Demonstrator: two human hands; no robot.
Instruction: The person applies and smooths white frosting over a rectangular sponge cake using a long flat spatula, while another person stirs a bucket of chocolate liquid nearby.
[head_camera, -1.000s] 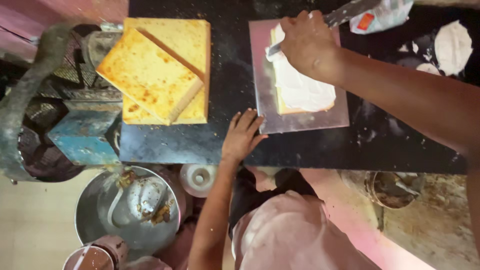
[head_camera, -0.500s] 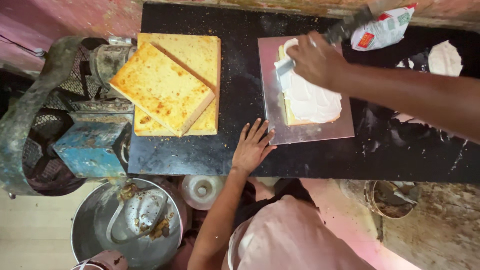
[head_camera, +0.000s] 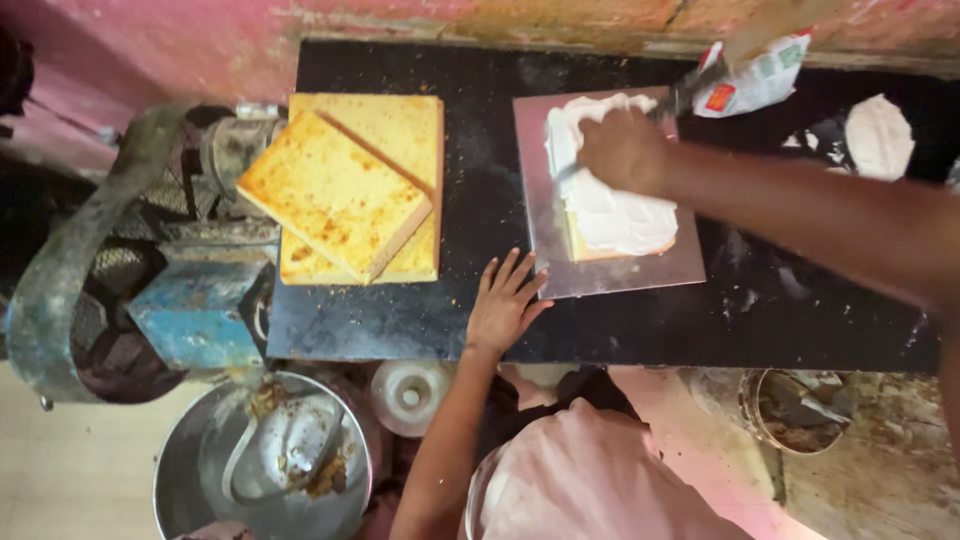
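Note:
My right hand (head_camera: 625, 150) reaches in from the right and is closed on a long spatula (head_camera: 690, 92) laid across a square sponge cake covered in white cream (head_camera: 610, 215). The cake sits on a silver square board (head_camera: 535, 150) on the black counter (head_camera: 480, 190). My left hand is out of view. Another person in pink, seen from above at the counter's near edge, rests an open hand (head_camera: 505, 305) on the counter, touching the board's near left corner.
Two bare yellow sponge slabs (head_camera: 350, 190) lie stacked to the left of the board. A plastic packet (head_camera: 760, 75) and a white cream smear (head_camera: 878, 135) are at the back right. A blue machine (head_camera: 195, 310) and a steel mixing bowl (head_camera: 260, 465) stand at the left.
My right hand has drawn the spatula back over the cream toward the cake's far left part. The other person's hand stays by the board's corner. The view has shifted slightly.

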